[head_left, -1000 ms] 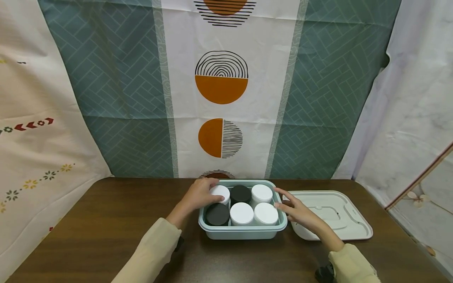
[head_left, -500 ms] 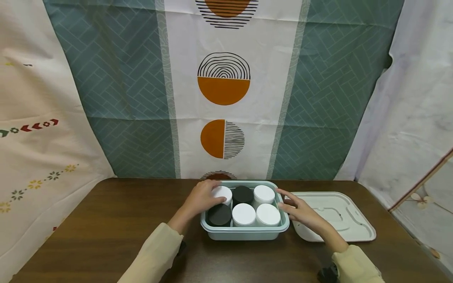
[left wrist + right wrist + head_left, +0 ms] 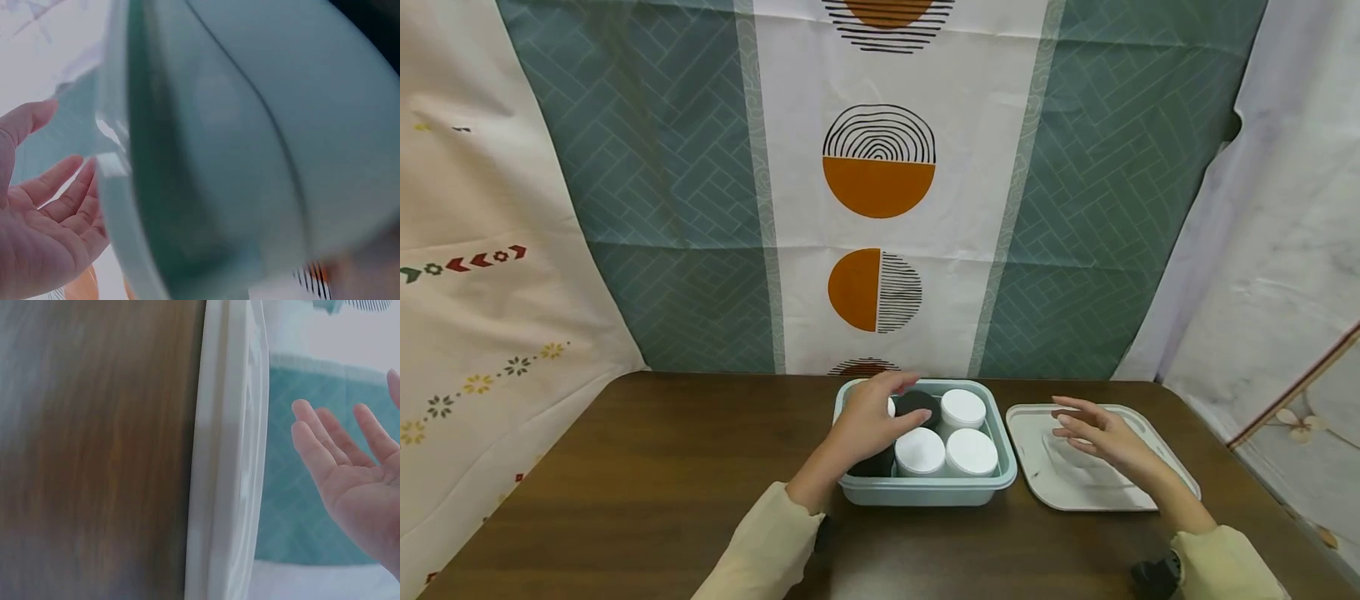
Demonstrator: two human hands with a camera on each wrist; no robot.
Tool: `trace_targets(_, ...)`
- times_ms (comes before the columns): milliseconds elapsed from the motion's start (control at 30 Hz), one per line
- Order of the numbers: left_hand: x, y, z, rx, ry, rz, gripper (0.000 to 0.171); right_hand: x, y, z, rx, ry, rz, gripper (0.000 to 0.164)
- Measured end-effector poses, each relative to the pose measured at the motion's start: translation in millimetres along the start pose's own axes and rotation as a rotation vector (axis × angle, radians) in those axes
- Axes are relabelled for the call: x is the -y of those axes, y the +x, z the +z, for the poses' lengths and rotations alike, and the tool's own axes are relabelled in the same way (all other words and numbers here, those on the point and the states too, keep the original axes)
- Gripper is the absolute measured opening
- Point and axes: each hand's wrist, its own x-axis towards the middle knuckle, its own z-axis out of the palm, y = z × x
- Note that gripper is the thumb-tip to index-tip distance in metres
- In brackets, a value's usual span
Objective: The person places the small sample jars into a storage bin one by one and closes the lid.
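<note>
A pale blue-green plastic box [image 3: 917, 495] holds several round containers with white or black lids, such as a white lid [image 3: 972, 453] at its front right. Over the box's left part hovers my left hand [image 3: 867, 421], fingers spread and holding nothing; it partly hides the lids beneath, including a black one [image 3: 919, 407]. In the left wrist view the box wall [image 3: 250, 125] fills the middle, beside the open palm. My right hand [image 3: 1112, 442] is above the flat white box lid [image 3: 1052, 487], its fingers loose and nothing in them. The right wrist view shows that lid's edge [image 3: 215, 456] beside the hand.
The brown wooden table [image 3: 700, 450] bears the box and the lid side by side. Behind it hangs a patterned teal and white cloth [image 3: 685, 208]. White cloths [image 3: 1262, 250] hang at both sides.
My right hand has left the box's right side and moved right over the white lid. My left hand has shifted right, from the box's left edge to above the containers.
</note>
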Motion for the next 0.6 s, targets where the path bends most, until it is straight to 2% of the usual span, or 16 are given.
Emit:
trace_targets(233,-27.1,8.0,26.6,0.001,-0.048,0.076,0.047,-8,-17,-29,-0.022,0.012,-0.03,0.035)
trace_targets(433,-51.4,11.3,56.3,0.03,-0.086,0.11,0.049,-13,-30,-47,-0.074,0.026,-0.03,0.031)
trace_targets(600,-70.4,12.0,80.9,0.058,-0.084,0.109,0.052,-21,-37,-61,-0.109,0.096,-0.03,0.03)
